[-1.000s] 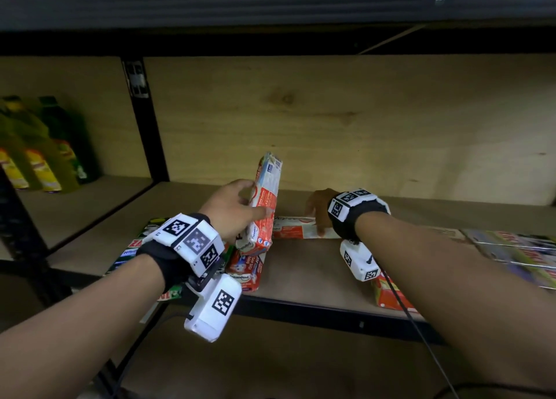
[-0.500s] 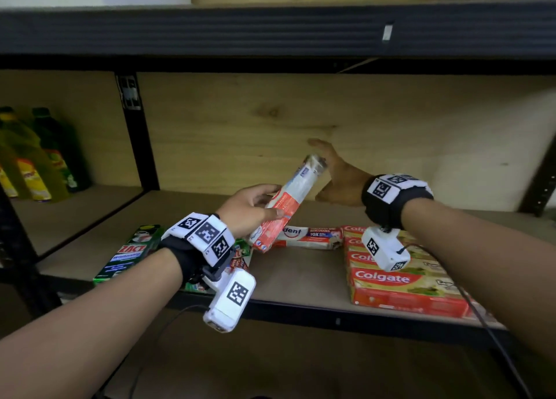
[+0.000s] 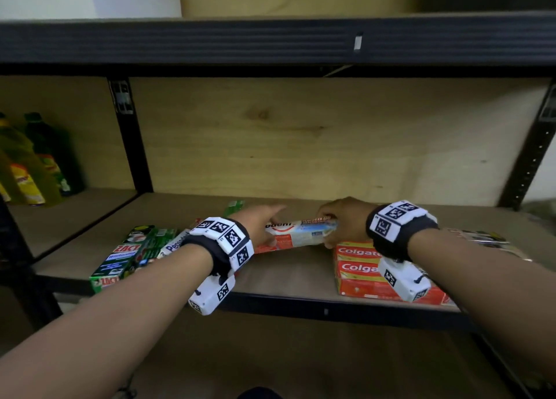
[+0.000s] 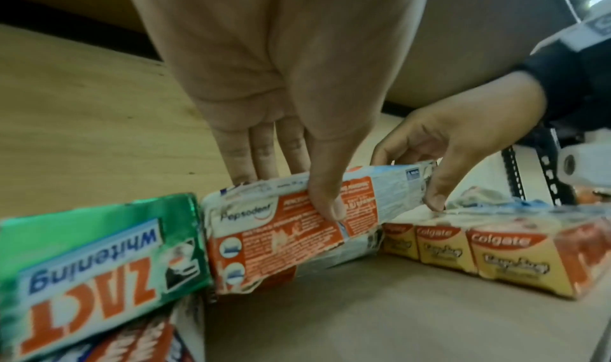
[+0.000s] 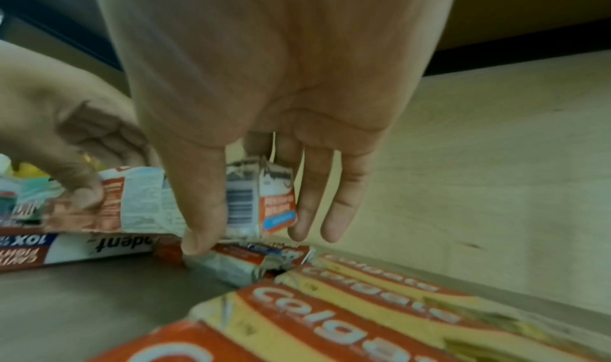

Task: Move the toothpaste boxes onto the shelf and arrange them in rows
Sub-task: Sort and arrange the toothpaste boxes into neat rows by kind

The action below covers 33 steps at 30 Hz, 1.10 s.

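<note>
A worn red and white Pepsodent box lies lengthwise on top of another Pepsodent box on the wooden shelf. My left hand pinches its left part between thumb and fingers. My right hand pinches its right end. Just right of it lies a row of red Colgate boxes. Green Zact boxes lie at the left.
Yellow and green bottles stand in the neighbouring bay at the far left. A black upright post divides the bays. A black shelf beam runs overhead. Flat packets lie at the far right of the shelf.
The Pepsodent box came down from a raised, tilted position in my left hand to lie flat on the other box. My right hand dropped from the air onto its right end.
</note>
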Each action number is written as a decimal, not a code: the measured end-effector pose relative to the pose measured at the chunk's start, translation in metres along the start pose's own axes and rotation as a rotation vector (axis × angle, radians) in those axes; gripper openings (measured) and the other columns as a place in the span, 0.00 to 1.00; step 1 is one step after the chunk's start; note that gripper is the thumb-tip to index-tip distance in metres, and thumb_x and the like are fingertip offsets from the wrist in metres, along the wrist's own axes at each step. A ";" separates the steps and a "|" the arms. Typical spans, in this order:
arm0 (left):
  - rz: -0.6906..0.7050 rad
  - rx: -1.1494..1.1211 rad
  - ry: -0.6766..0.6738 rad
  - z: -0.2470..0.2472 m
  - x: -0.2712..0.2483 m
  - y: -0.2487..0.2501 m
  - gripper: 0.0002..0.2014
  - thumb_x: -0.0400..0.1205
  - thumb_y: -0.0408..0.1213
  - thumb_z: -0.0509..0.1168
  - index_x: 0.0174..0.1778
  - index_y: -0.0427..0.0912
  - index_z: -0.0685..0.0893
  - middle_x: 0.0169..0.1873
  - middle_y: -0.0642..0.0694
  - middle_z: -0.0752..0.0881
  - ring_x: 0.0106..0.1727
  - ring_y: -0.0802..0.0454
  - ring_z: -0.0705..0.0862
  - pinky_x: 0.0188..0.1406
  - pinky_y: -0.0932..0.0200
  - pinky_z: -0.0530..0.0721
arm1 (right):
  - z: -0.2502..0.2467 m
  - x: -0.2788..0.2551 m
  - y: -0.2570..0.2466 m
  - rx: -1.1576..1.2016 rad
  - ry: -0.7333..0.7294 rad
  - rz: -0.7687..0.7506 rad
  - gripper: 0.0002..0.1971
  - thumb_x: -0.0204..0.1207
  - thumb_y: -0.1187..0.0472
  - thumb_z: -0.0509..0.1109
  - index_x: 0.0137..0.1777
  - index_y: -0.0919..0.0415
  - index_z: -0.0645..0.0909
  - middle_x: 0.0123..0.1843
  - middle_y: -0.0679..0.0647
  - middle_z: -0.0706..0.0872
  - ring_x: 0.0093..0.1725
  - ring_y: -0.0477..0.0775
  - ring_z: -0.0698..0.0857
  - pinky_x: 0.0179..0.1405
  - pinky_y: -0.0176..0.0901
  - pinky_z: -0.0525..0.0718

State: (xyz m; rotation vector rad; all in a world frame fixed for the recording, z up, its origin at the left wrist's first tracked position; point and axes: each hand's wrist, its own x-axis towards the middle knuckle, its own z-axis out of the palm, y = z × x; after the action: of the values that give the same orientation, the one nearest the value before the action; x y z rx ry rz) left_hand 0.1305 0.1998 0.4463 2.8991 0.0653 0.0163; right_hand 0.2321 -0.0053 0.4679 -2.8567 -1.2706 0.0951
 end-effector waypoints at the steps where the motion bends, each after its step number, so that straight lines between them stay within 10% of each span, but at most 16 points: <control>1: 0.002 0.023 -0.010 0.000 0.002 -0.002 0.43 0.78 0.33 0.74 0.86 0.48 0.59 0.71 0.48 0.81 0.72 0.47 0.78 0.68 0.56 0.76 | 0.006 0.003 -0.002 -0.025 -0.009 -0.002 0.28 0.67 0.48 0.82 0.64 0.55 0.80 0.59 0.52 0.84 0.55 0.55 0.82 0.50 0.44 0.80; 11: 0.005 0.221 -0.027 0.021 0.028 -0.007 0.27 0.75 0.32 0.73 0.71 0.51 0.78 0.66 0.43 0.82 0.63 0.41 0.84 0.58 0.47 0.86 | 0.020 0.029 -0.010 -0.102 -0.106 0.022 0.33 0.68 0.50 0.82 0.71 0.59 0.77 0.68 0.55 0.80 0.63 0.57 0.81 0.57 0.44 0.81; 23: -0.019 0.225 -0.076 0.023 0.046 -0.017 0.28 0.74 0.29 0.73 0.70 0.50 0.80 0.66 0.41 0.82 0.64 0.41 0.83 0.60 0.52 0.84 | 0.026 0.048 -0.011 -0.103 -0.159 0.037 0.37 0.67 0.50 0.83 0.75 0.58 0.76 0.71 0.56 0.80 0.66 0.59 0.82 0.57 0.44 0.80; 30: -0.022 0.227 -0.053 0.029 0.046 -0.024 0.29 0.73 0.30 0.74 0.71 0.50 0.78 0.64 0.40 0.76 0.62 0.38 0.82 0.60 0.52 0.82 | 0.022 0.054 -0.002 -0.057 -0.201 0.095 0.31 0.61 0.54 0.87 0.65 0.50 0.79 0.62 0.50 0.82 0.48 0.50 0.81 0.42 0.41 0.81; 33: -0.051 0.226 -0.075 0.026 0.051 -0.021 0.27 0.77 0.30 0.71 0.74 0.45 0.76 0.70 0.37 0.74 0.69 0.37 0.77 0.66 0.54 0.76 | 0.013 0.059 0.000 -0.075 -0.217 0.124 0.42 0.57 0.46 0.88 0.72 0.44 0.73 0.65 0.45 0.78 0.61 0.55 0.81 0.51 0.42 0.78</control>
State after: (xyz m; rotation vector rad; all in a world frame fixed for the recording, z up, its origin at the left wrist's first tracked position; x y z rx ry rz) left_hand 0.1813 0.2162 0.4166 3.1186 0.1363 -0.1165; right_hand 0.2705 0.0382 0.4517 -3.0580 -1.1473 0.3775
